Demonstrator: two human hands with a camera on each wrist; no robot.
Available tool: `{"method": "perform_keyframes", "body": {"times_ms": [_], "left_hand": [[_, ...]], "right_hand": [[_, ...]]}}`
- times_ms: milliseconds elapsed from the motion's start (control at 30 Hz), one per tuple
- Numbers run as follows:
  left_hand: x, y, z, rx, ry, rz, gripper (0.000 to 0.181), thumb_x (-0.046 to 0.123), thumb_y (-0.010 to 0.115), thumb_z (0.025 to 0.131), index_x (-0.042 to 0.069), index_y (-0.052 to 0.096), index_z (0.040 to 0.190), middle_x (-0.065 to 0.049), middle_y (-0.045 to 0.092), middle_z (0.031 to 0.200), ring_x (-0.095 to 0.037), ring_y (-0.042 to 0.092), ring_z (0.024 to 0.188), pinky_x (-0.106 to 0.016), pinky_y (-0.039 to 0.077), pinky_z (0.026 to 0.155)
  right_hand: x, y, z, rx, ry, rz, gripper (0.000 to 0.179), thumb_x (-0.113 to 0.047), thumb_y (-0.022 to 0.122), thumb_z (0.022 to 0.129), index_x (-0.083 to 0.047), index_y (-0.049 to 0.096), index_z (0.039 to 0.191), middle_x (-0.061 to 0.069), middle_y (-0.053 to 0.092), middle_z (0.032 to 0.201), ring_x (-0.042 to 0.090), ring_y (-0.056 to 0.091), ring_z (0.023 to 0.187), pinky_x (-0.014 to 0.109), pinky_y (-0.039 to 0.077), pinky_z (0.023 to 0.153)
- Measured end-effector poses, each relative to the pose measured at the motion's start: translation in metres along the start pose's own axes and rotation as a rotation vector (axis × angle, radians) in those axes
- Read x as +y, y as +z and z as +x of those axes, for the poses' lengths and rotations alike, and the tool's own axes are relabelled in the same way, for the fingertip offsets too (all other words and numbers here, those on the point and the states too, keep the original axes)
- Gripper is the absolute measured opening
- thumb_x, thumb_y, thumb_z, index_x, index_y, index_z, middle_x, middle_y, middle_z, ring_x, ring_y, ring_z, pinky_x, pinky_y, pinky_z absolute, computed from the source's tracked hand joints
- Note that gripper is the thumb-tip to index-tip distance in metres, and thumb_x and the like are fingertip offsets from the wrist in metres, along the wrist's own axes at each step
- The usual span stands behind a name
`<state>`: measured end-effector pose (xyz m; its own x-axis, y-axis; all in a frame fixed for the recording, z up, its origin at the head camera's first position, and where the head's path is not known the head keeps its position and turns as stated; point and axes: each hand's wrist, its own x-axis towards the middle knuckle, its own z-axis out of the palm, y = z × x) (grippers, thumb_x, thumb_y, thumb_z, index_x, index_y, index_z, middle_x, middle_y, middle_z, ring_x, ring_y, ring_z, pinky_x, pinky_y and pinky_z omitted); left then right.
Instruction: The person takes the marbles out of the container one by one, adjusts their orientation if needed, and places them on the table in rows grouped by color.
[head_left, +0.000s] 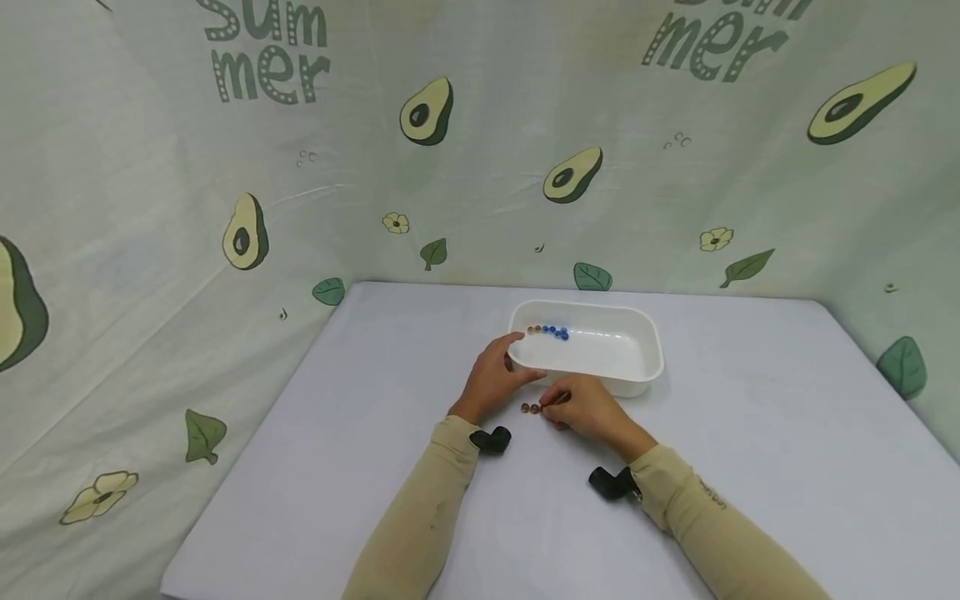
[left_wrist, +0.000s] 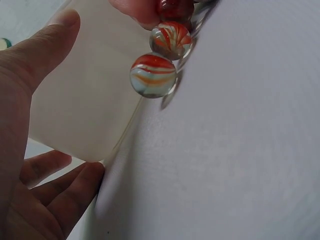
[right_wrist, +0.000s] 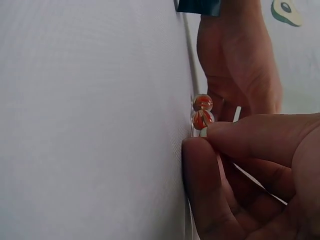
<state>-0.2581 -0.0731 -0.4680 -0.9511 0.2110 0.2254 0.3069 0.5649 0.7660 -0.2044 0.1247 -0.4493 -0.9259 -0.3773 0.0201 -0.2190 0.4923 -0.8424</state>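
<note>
Seemingly partway along: on the desk (head_left: 757, 433), toward the far edge, a white tray (head_left: 611, 354); round its near-left corner, left hand (head_left: 495, 379), fingers gripping it; low by the near wall, right hand (head_left: 588, 408), fingers clamped on a red marble (left_wrist: 176, 9); inside, by the far-left corner, an apparently finished line of blue and amber marbles (head_left: 552, 330); outside the near-left corner, two red-swirled marbles (left_wrist: 153, 76), perhaps an unfinished row.

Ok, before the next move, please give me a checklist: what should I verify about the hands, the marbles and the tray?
1. Left hand holds the tray: ok, at a corner.
2. Right hand pinches the red marble: ok.
3. That pinch is firm: cannot tell.
4. No other marbles near the right hand: not ok, two swirled marbles lie close.
5. Blue marbles inside the tray: ok.
</note>
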Motion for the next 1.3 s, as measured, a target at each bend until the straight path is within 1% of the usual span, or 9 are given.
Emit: {"method": "perform_keyframes", "body": {"times_ms": [133, 233, 367, 500, 633, 800, 1000, 1300], "left_hand": [[-0.0003, 0.0013, 0.0003, 0.006, 0.009, 0.011, 0.080, 0.049, 0.082, 0.081, 0.016, 0.050, 0.146, -0.004, 0.058, 0.132, -0.017, 0.052, 0.094, -0.031, 0.046, 0.077], [0.0013, 0.0001, -0.0002, 0.002, -0.001, 0.014, 0.079, 0.048, 0.082, 0.081, 0.016, 0.050, 0.146, -0.004, 0.057, 0.133, -0.017, 0.052, 0.095, -0.031, 0.046, 0.078], [0.0027, -0.0019, -0.0010, -0.003, -0.017, 0.018, 0.078, 0.047, 0.082, 0.082, 0.016, 0.050, 0.146, -0.005, 0.056, 0.135, -0.017, 0.051, 0.095, -0.031, 0.046, 0.078], [0.0024, -0.0021, -0.0010, -0.014, -0.025, 0.019, 0.078, 0.049, 0.082, 0.082, 0.017, 0.050, 0.146, -0.005, 0.056, 0.134, -0.016, 0.051, 0.095, -0.031, 0.046, 0.078], [0.0019, -0.0011, -0.0007, -0.015, -0.017, 0.022, 0.078, 0.050, 0.081, 0.082, 0.017, 0.050, 0.146, -0.005, 0.056, 0.131, -0.016, 0.051, 0.094, -0.030, 0.045, 0.078], [0.0023, -0.0004, -0.0008, -0.006, -0.007, 0.023, 0.079, 0.050, 0.081, 0.082, 0.017, 0.049, 0.146, -0.006, 0.056, 0.132, -0.017, 0.051, 0.095, -0.031, 0.046, 0.079], [-0.0006, 0.0007, -0.0012, -0.005, -0.009, 0.032, 0.079, 0.049, 0.081, 0.082, 0.016, 0.050, 0.146, -0.006, 0.055, 0.136, -0.017, 0.052, 0.098, -0.032, 0.047, 0.081], [0.0018, -0.0016, -0.0007, -0.010, 0.002, 0.019, 0.078, 0.047, 0.082, 0.082, 0.016, 0.050, 0.146, -0.006, 0.054, 0.139, -0.017, 0.051, 0.099, -0.032, 0.047, 0.082]], "right_hand": [[-0.0009, 0.0003, 0.0001, 0.003, -0.023, -0.044, 0.008, -0.002, 0.075, 0.084, -0.006, 0.076, 0.090, 0.001, 0.070, 0.076, 0.014, 0.062, 0.062, 0.031, 0.052, 0.057], [-0.0025, 0.0004, 0.0008, 0.010, -0.028, -0.076, 0.008, -0.002, 0.075, 0.083, -0.007, 0.076, 0.090, -0.001, 0.069, 0.076, 0.013, 0.061, 0.060, 0.031, 0.051, 0.057], [-0.0036, 0.0008, 0.0012, 0.020, -0.059, -0.124, 0.008, -0.003, 0.076, 0.083, -0.008, 0.077, 0.089, -0.003, 0.068, 0.073, 0.012, 0.060, 0.060, 0.030, 0.050, 0.056], [-0.0043, 0.0008, 0.0006, 0.030, -0.093, -0.187, 0.009, -0.004, 0.077, 0.082, -0.009, 0.078, 0.089, -0.005, 0.069, 0.076, 0.012, 0.060, 0.071, 0.029, 0.051, 0.063], [-0.0046, -0.0001, -0.0003, 0.036, -0.107, -0.222, 0.010, -0.004, 0.078, 0.081, -0.010, 0.079, 0.090, -0.005, 0.070, 0.082, 0.013, 0.060, 0.081, 0.030, 0.051, 0.070], [-0.0033, -0.0024, -0.0016, 0.024, -0.132, -0.232, 0.013, -0.003, 0.079, 0.080, -0.009, 0.079, 0.092, -0.004, 0.071, 0.084, 0.014, 0.062, 0.084, 0.032, 0.052, 0.073], [-0.0005, -0.0035, -0.0019, -0.011, -0.138, -0.246, 0.013, -0.004, 0.080, 0.080, -0.008, 0.079, 0.093, -0.005, 0.072, 0.085, 0.014, 0.061, 0.085, 0.032, 0.051, 0.074], [0.0002, -0.0013, -0.0008, 0.018, -0.147, -0.253, 0.011, -0.004, 0.078, 0.083, -0.010, 0.080, 0.092, -0.007, 0.070, 0.083, 0.013, 0.059, 0.082, 0.031, 0.050, 0.072]]}}
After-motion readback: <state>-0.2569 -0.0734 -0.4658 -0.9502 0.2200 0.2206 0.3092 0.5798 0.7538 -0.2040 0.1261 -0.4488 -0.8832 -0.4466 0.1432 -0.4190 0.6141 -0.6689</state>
